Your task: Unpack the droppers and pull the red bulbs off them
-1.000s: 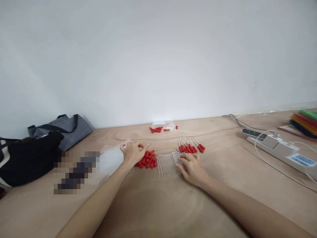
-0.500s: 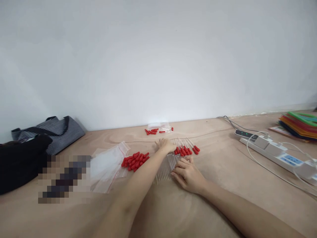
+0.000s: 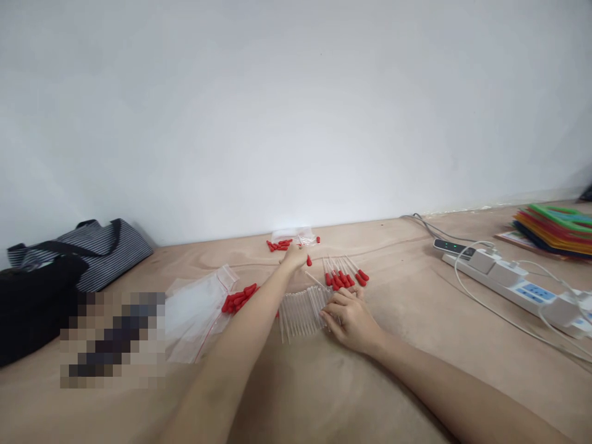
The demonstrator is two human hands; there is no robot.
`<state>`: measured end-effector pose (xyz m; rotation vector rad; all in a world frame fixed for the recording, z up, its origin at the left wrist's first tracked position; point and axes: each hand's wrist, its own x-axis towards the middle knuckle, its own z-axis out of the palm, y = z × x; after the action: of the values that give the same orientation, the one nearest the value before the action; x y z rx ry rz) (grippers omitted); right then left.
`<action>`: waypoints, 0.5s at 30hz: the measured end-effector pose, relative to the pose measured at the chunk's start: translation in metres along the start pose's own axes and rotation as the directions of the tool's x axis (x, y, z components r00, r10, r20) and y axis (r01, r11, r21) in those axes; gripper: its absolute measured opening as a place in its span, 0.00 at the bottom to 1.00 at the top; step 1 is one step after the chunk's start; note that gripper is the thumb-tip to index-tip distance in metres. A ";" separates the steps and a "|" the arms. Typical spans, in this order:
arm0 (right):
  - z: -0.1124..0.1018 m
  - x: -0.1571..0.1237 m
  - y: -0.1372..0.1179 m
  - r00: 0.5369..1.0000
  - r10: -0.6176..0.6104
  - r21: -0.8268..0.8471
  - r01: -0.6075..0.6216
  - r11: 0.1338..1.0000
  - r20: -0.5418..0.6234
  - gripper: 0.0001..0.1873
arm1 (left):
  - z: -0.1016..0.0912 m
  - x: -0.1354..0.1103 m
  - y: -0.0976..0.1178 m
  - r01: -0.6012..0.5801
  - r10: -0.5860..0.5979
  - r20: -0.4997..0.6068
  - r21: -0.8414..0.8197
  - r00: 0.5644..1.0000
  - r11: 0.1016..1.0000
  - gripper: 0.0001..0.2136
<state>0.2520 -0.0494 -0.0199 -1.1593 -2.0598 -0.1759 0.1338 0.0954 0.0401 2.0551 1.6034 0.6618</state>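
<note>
My left hand (image 3: pixel 295 255) is stretched toward the back, its fingers pinched together. A pipette dropper with a red rubber bulb (image 3: pixel 309 261) hangs at its right side, apparently in those fingers. My right hand (image 3: pixel 350 319) is low on the table, fingers curled at the right end of a row of clear glass tubes (image 3: pixel 298 314). A slanting tube (image 3: pixel 315 279) reaches up-left from near its fingertips; the curled fingers hide what they hold. Behind that hand lie several droppers with red bulbs (image 3: pixel 341 280). A pile of loose red bulbs (image 3: pixel 238 298) is partly covered by my left forearm.
Clear zip bags (image 3: pixel 197 311) lie at left, beside a blurred dark patch. A small clear bag (image 3: pixel 292 235) with red bulbs (image 3: pixel 279 245) lies by the wall. A striped bag (image 3: pixel 132 246) stands far left. At right are a power strip (image 3: pixel 502 287) with cables and stacked coloured sheets (image 3: pixel 552 228).
My left hand has moved back and left from the finished droppers, and a red-bulbed dropper now shows at it. More of the tube row is uncovered. My right hand has barely moved.
</note>
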 end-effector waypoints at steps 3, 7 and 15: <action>0.003 0.000 0.003 0.995 0.075 0.007 -0.074 0.997 -0.069 0.11 | -0.019 -0.030 -0.017 -0.065 0.067 -0.055 0.028 0.996 0.997 0.11; 0.005 0.001 0.004 0.978 0.126 0.008 -0.127 0.992 -0.164 0.06 | -0.032 -0.095 -0.045 -0.192 0.198 -0.079 0.077 0.977 0.978 0.06; 0.004 0.003 -0.015 0.980 -0.187 -0.018 0.186 0.982 -0.063 0.11 | -0.014 -0.159 -0.067 -0.607 0.657 -0.215 0.258 0.722 0.752 0.07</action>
<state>0.2370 -0.0548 -0.0174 -0.9542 -2.1110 -0.3127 0.0410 -0.0433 -0.0060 2.7771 1.0711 1.1454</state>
